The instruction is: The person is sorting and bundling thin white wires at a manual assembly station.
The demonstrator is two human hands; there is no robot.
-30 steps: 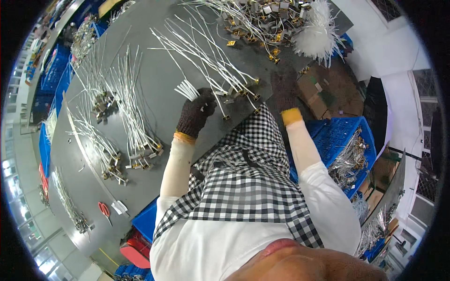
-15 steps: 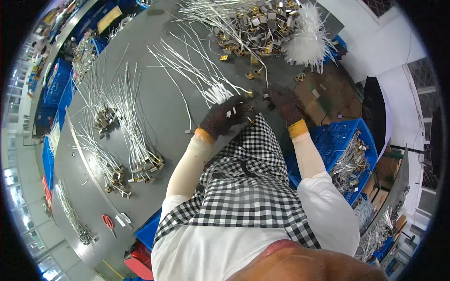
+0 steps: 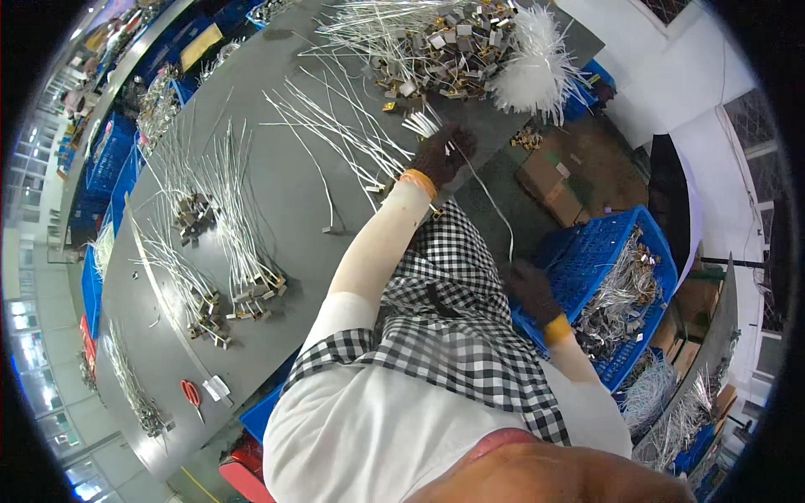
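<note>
While the left hand (image 3: 443, 153) grips it, the white wire (image 3: 490, 201) runs down-right — toward the right hand (image 3: 531, 285).

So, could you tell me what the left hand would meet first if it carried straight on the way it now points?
The left hand holds a bunch of white ties and points up and away across the grey table. It would probably first meet the heap of metal clips and wires, though depth is hard to judge.

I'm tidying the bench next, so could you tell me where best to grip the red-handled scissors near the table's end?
Grip the red-handled scissors by the red loops, coming from above. They lie flat on the grey table beside a small white tag, and the handles are their broadest part.
</note>
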